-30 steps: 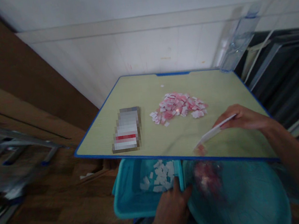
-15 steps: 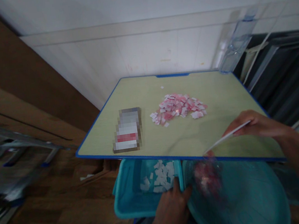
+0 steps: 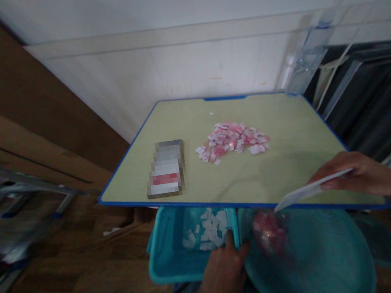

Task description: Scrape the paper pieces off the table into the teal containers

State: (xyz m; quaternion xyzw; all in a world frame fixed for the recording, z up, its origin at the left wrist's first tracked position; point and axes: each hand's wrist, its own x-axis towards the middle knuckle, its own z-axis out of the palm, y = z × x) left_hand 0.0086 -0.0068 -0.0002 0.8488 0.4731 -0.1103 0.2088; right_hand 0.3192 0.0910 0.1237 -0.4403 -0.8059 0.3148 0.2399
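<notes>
My right hand (image 3: pixel 348 171) pinches a thin white card or sheet (image 3: pixel 307 192) over the front right edge of the folding table (image 3: pixel 177 120). The card's far end reaches above a round teal basin (image 3: pixel 326 249). Inside that basin lies a clear plastic bundle (image 3: pixel 271 233) with red and pink contents. My left hand (image 3: pixel 225 271) grips where the round basin meets a rectangular teal tub (image 3: pixel 177 275), its fingers over the rims. Small white paper pieces (image 3: pixel 212 229) lie in the tub. On the tabletop is a loose heap of small pink and white pieces (image 3: pixel 236 136).
A phone-like slab (image 3: pixel 166 170), its screen blurred out, lies on the table's left. A clear plastic bottle (image 3: pixel 309 60) stands at the back right corner. Dark flat panels (image 3: pixel 383 81) lean at the right. A metal ladder-like frame (image 3: pixel 41 187) stands at the left.
My right hand has moved right and a little toward me with the white card, which now shows more of its face. My left hand stays at the basin rims.
</notes>
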